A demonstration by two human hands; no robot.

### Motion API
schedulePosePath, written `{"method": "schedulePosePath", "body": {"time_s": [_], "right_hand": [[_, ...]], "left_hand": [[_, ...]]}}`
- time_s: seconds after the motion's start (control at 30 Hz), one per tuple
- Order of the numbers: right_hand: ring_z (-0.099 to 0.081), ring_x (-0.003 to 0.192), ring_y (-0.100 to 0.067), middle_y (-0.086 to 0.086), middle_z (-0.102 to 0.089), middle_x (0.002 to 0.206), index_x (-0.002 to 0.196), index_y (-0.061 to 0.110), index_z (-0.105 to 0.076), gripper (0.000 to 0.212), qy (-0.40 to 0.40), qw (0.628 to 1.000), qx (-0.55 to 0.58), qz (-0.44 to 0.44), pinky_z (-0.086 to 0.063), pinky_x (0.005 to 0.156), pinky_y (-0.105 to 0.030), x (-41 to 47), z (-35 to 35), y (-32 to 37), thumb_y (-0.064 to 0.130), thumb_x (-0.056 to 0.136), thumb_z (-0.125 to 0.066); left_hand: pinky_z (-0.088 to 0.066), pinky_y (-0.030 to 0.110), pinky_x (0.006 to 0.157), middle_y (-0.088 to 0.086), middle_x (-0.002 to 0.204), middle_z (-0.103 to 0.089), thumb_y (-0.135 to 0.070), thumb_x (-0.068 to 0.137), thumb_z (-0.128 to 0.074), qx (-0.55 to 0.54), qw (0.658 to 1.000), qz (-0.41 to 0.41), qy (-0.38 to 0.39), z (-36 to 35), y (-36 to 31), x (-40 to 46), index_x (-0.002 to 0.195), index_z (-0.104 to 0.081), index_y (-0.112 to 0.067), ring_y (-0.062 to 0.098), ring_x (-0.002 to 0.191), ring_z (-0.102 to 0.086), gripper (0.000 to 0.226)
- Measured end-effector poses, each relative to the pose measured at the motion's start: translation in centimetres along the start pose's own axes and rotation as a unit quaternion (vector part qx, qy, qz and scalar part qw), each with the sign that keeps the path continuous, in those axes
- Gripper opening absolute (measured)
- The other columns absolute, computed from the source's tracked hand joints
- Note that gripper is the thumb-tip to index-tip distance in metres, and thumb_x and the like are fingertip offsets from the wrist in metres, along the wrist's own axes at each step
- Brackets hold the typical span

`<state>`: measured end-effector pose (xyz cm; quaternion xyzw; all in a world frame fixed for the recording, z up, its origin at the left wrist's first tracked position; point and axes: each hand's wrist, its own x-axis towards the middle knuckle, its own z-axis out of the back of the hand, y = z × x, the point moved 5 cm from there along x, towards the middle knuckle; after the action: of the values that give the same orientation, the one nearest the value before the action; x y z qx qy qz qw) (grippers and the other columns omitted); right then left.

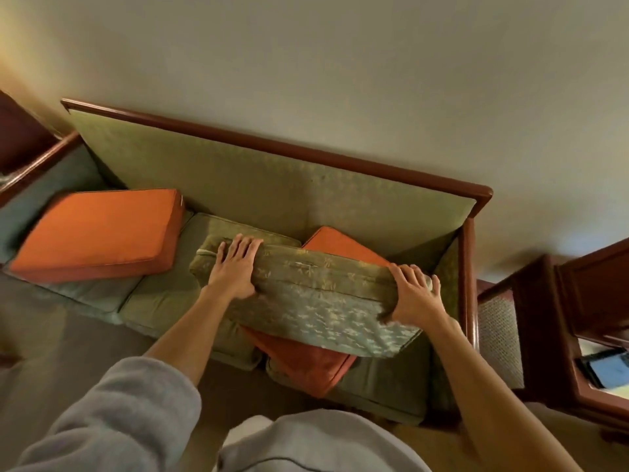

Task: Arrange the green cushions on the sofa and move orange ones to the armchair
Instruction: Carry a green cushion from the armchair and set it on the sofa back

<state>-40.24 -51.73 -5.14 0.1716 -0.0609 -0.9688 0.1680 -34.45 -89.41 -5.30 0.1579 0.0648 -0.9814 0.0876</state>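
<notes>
A patterned green cushion point(316, 301) lies tilted across the right half of the sofa point(258, 185), on top of an orange cushion point(306, 362) that sticks out below and behind it. My left hand point(235, 267) grips the green cushion's left end, fingers over its top edge. My right hand point(412, 291) grips its right end, thumb on the front face. A second orange cushion point(98, 229) lies flat on the sofa's left seat.
The sofa has a dark wooden frame point(466, 267) and stands against a plain wall. A wooden side table point(578, 335) with a dark tablet-like object stands to the right. Another wooden-framed seat point(20, 144) shows at the far left. Carpet lies in front.
</notes>
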Motion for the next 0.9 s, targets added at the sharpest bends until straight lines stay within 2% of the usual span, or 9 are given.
{"method": "schedulePosePath", "body": {"time_s": [0.1,0.27,0.33,0.43,0.5,0.6,0.67,0.73,0.9], "right_hand": [[-0.002,0.149,-0.029,0.0,-0.011,0.158,0.155,0.032,-0.003,0.134,0.041,0.998,0.037,-0.02,-0.014,0.115,-0.067,0.9,-0.3,-3.0,0.051,0.056,-0.091],[-0.026,0.126,-0.031,-0.005,-0.03,0.136,0.147,0.024,-0.02,0.122,0.025,0.996,0.084,-0.012,-0.042,0.103,-0.055,1.7,-0.2,-3.3,0.039,0.051,-0.095],[-0.029,0.122,-0.03,-0.005,-0.032,0.132,0.145,0.023,-0.022,0.119,0.01,0.996,0.088,-0.018,-0.045,0.099,-0.053,1.7,-0.1,-3.0,0.037,0.052,-0.094],[-0.031,0.12,-0.032,-0.006,-0.032,0.131,0.144,0.02,-0.024,0.114,0.004,0.996,0.085,-0.036,-0.046,0.095,-0.052,1.3,-0.2,-2.6,0.033,0.053,-0.092],[-0.032,0.119,-0.032,-0.006,-0.032,0.131,0.143,0.02,-0.024,0.113,-0.001,0.995,0.083,-0.046,-0.047,0.094,-0.052,1.1,-0.3,-2.4,0.032,0.053,-0.092],[-0.034,0.119,-0.034,-0.007,-0.032,0.132,0.147,0.018,-0.023,0.109,-0.008,0.995,0.084,-0.046,-0.048,0.091,-0.053,0.4,-0.7,-1.8,0.032,0.059,-0.088],[-0.039,0.119,-0.034,-0.007,-0.035,0.137,0.151,0.016,-0.023,0.095,-0.03,0.995,0.084,-0.04,-0.048,0.091,-0.048,-0.3,-1.4,-2.0,0.041,0.073,-0.072],[-0.043,0.121,-0.031,-0.005,-0.039,0.14,0.152,0.014,-0.026,0.093,-0.039,0.994,0.082,-0.057,-0.046,0.095,-0.042,-1.0,-2.8,-3.2,0.052,0.073,-0.059],[-0.038,0.121,-0.028,-0.005,-0.039,0.139,0.15,0.008,-0.03,0.116,-0.037,0.991,0.112,-0.062,-0.046,0.1,-0.045,-3.2,-2.5,-3.6,0.053,0.059,-0.087]], "left_hand": [[0.006,0.049,0.124,0.002,0.167,-0.004,-0.049,0.064,-0.09,-0.012,1.0,0.006,-0.017,-0.1,-0.5,1.2,0.159,0.0,-0.024,0.023,0.154,0.01,0.133],[0.005,0.05,0.124,0.002,0.166,-0.008,-0.046,0.061,-0.092,-0.004,1.0,0.019,-0.011,-0.1,-0.6,2.3,0.157,-0.004,-0.026,0.024,0.154,0.008,0.132],[0.004,0.055,0.123,0.006,0.166,-0.006,-0.044,0.062,-0.091,0.006,0.999,0.039,0.028,0.7,-1.0,2.9,0.157,-0.003,-0.023,0.027,0.154,0.01,0.131],[0.003,0.068,0.118,0.025,0.164,0.003,-0.045,0.065,-0.091,0.064,0.989,0.073,0.112,2.0,-5.0,3.5,0.158,0.006,-0.013,0.048,0.15,0.01,0.137],[0.002,0.071,0.116,0.032,0.162,0.005,-0.047,0.066,-0.09,0.092,0.987,-0.001,0.128,1.9,-11.4,3.3,0.158,0.01,-0.014,0.057,0.147,0.008,0.141],[0.003,0.07,0.117,0.03,0.163,0.0,-0.055,0.074,-0.082,0.118,0.974,-0.165,0.102,-0.7,-24.1,0.8,0.157,0.006,-0.001,0.051,0.15,0.003,0.132],[0.005,0.069,0.117,0.028,0.164,-0.007,-0.048,0.08,-0.078,0.126,0.969,-0.204,0.064,-2.5,-29.9,-0.8,0.157,0.0,0.003,0.047,0.151,-0.003,0.121],[0.002,0.063,0.12,0.026,0.162,-0.016,-0.043,0.081,-0.076,0.135,0.964,-0.228,0.031,-3.8,-32.0,-1.3,0.156,-0.004,0.003,0.044,0.15,-0.011,0.114],[-0.022,0.054,0.118,0.02,0.149,-0.037,-0.048,0.07,-0.085,0.122,0.95,-0.288,-0.028,-4.6,-31.1,-1.7,0.154,-0.017,-0.001,0.037,0.136,-0.035,0.118]]}}
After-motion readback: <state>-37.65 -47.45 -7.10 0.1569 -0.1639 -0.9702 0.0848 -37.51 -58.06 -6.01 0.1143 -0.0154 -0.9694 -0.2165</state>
